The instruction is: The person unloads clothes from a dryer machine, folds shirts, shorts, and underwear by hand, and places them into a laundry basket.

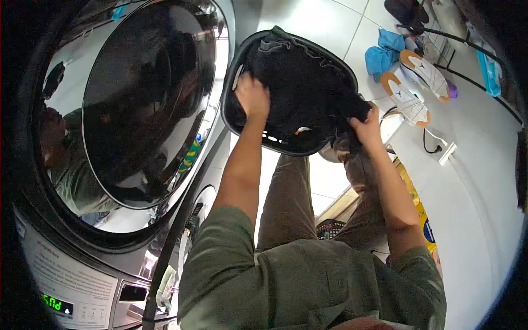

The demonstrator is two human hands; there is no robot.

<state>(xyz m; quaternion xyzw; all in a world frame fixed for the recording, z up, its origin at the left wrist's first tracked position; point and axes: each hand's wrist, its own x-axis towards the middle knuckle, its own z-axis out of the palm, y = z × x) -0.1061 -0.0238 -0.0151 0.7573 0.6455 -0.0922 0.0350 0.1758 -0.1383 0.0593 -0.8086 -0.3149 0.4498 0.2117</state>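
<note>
A black laundry basket [228, 113] stands in front of my legs, filled with dark clothes [302, 82]. My left hand [254, 98] reaches over the basket's left side onto the cloth, its fingertips blurred and partly hidden. At the right rim, my right hand [367, 127] has its thumb and fingers closed on a bunched piece of dark cloth [352, 107]. A light grey edge or cord runs along the garment near the basket's far side.
On the left is a washing machine with a round glass door [148, 104] and a lit green display [56, 302]. White shoes [407, 99], blue cloth [382, 55] and a power strip [447, 154] lie right of the basket. A yellow bag [416, 203] is beside my right arm.
</note>
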